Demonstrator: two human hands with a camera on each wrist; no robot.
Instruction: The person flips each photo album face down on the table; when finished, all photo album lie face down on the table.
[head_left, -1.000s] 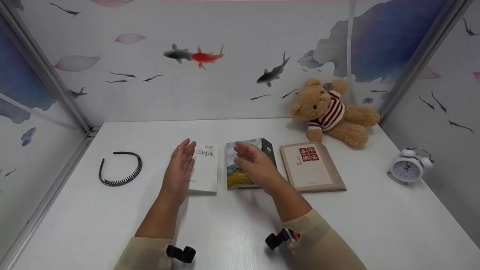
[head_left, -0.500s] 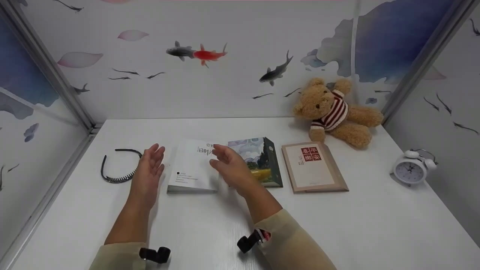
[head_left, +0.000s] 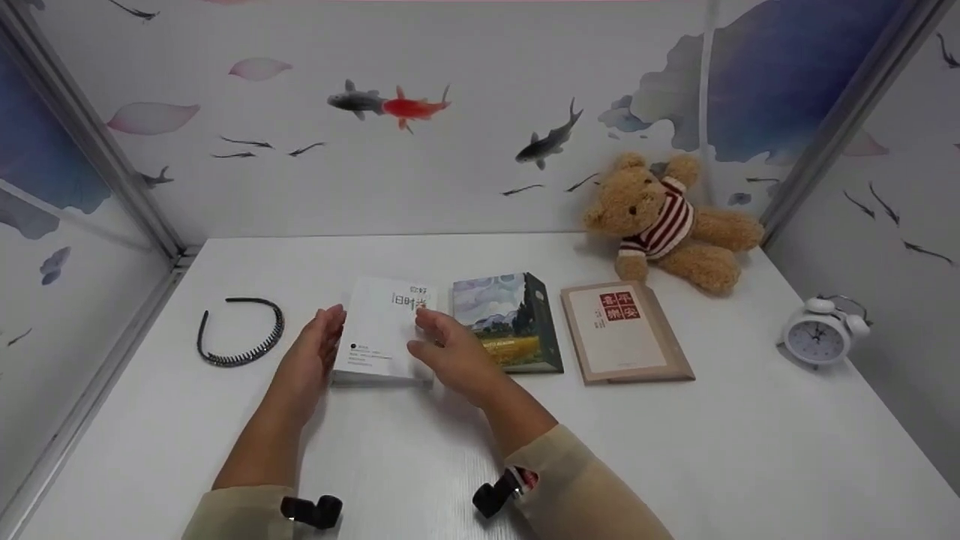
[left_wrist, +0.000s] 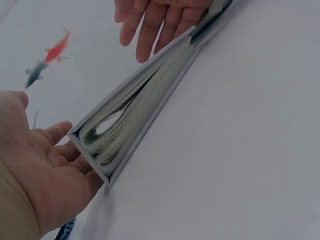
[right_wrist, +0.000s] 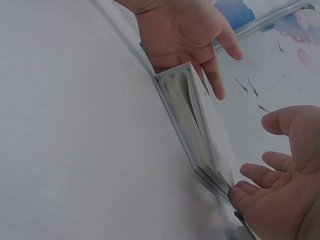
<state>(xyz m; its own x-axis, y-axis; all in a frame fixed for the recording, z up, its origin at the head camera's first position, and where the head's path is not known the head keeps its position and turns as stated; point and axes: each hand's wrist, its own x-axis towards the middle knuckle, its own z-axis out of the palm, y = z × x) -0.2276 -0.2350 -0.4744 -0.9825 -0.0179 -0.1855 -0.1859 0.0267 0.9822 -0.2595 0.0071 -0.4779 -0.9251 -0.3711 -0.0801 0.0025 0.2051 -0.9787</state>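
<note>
At the far left of the white table [head_left: 187, 442] lies a black toothed headband [head_left: 240, 330], well apart from the hands. Next comes the left hand [head_left: 311, 361], its grip wide: the fingers are straight and relaxed, the palm turned inward against the left edge of a white book [head_left: 386, 330], and in the left wrist view the fingertips [left_wrist: 75, 162] touch the book's near corner at table level without curling round it. The white book lies flat on the table, cover up, just left of the middle of the row of three books; both wrist views show its page edges [right_wrist: 187, 107] slightly fanned between the covers. The right hand [head_left: 450, 354] stands at the book's right edge, its grip likewise wide, fingers spread and nearly straight, the fingertips [right_wrist: 240, 190] meeting the book's near right corner, so the book sits between the two palms. Just beside it to the right lies a book with a painted landscape cover [head_left: 510, 322], partly overlapped by the right hand in the head view. Right of that, a little apart, lies a beige book with a red seal [head_left: 622, 334]. Behind it a teddy bear [head_left: 667, 221] in a striped jumper leans against the fish-patterned wall [head_left: 450, 150]. At the far right stands a white alarm clock [head_left: 819, 330].
</note>
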